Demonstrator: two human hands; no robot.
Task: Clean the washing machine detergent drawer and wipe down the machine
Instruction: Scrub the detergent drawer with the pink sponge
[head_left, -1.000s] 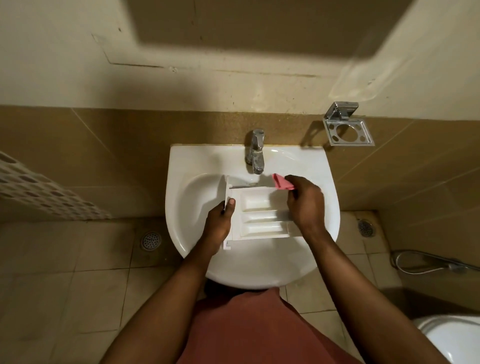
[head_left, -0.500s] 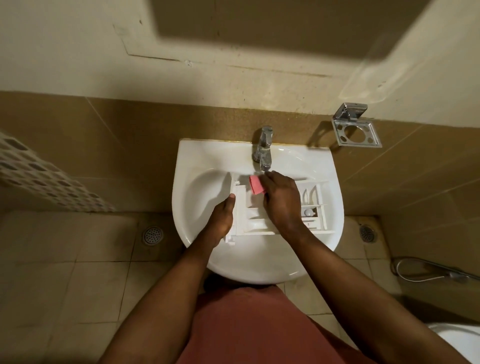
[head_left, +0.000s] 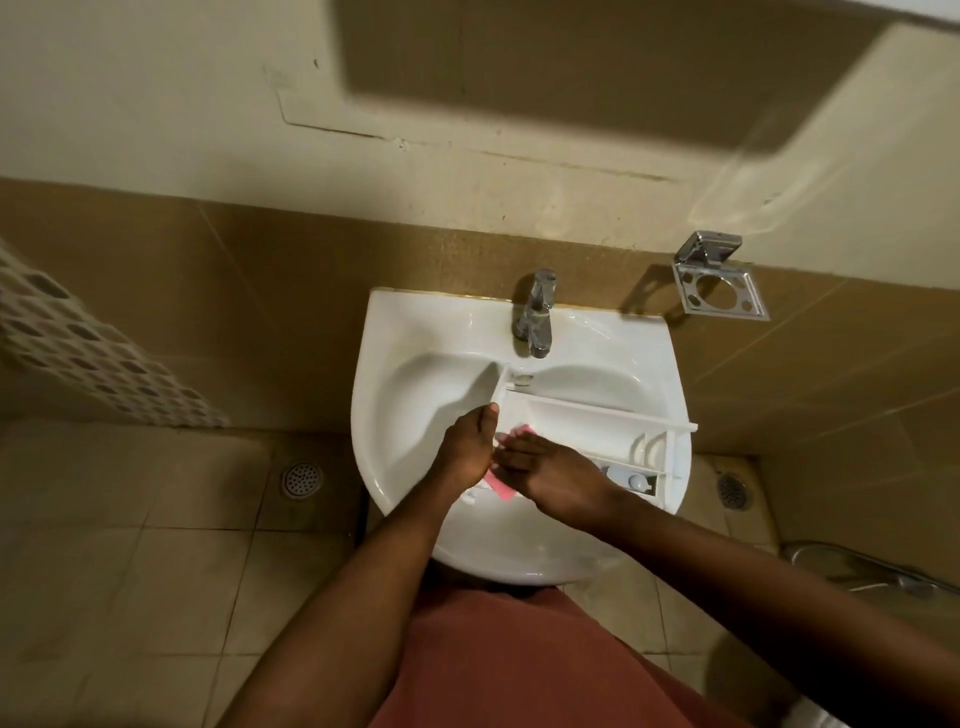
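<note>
My left hand grips the left end of the detergent drawer, which spans the sink to its right rim. My right hand, palm down with fingers extended, presses the pink cloth onto it.

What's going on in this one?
A person stands at a white sink cleaning a washing machine detergent drawer, which lies across the basin. The left hand grips the drawer's left end, while the right hand presses a pink cloth against the drawer right beside it. No water can be seen running from the tap.
</note>
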